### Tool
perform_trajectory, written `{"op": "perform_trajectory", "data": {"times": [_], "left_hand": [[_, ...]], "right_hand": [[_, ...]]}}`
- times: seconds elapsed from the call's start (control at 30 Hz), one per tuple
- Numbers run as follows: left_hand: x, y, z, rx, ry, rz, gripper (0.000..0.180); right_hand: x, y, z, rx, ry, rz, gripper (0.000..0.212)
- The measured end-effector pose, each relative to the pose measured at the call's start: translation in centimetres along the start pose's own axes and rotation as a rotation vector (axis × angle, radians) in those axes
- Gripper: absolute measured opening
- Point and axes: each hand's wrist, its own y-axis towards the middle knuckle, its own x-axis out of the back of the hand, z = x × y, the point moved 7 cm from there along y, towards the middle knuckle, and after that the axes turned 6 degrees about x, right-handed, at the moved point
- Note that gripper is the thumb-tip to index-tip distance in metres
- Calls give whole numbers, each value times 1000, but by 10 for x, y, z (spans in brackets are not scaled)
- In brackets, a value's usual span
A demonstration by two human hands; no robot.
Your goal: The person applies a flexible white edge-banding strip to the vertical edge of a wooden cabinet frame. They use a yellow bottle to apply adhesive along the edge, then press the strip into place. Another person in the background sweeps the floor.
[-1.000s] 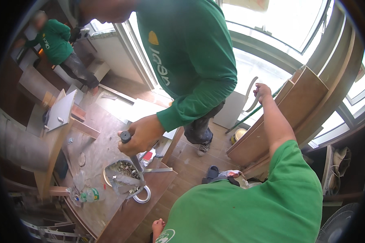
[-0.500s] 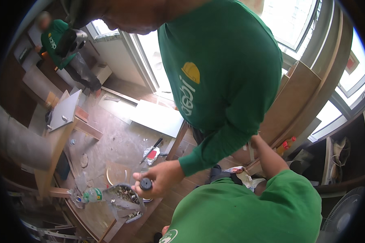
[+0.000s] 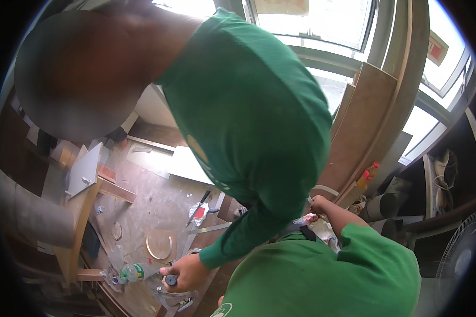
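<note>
My right hand (image 3: 321, 205) is stretched forward beside the co-worker's body, its fingers closed around a thin pale thing too small to name. It is just above a crumpled plastic bag (image 3: 325, 231) with coloured print. Of my left hand (image 3: 220, 301) only a sliver of skin shows at the edge of my green shirt; its fingers are hidden. Close in front, a co-worker in a green long-sleeved shirt (image 3: 254, 116) leans across. The co-worker's hand (image 3: 190, 272) grips a black-ended handle (image 3: 171, 280) above a grey plastic tray of scraps, largely covered by that hand.
A green-labelled plastic bottle (image 3: 135, 272) lies beside the tray. A black-handled knife (image 3: 200, 203) rests on the dusty work surface. A white panel (image 3: 84, 171) leans at left. Orange-red bottles (image 3: 367, 174) stand at right near a wooden board (image 3: 357, 121) and a fan (image 3: 463, 259).
The co-worker has leaned left, and their head now hides the person in the background. Their hand with the black-ended handle moved down and left. My right hand has come lower and its fingers show now.
</note>
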Motion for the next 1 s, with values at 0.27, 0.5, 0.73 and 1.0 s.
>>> {"op": "perform_trajectory", "data": {"times": [0.27,0.5,0.73,1.0], "left_hand": [[7,-1,-6,-12,68,2,38],[7,1,-11,-34,114,7,39],[7,2,-36,-96,116,-8,40],[-27,-7,-81,-159,96,10,41]], "right_hand": [[-19,-14,-19,-24,-13,11,27],[-7,-9,-35,21,-222,-69,23],[10,-9,24,87,92,-75,22],[-3,-18,178,238,284,119,20]]}}
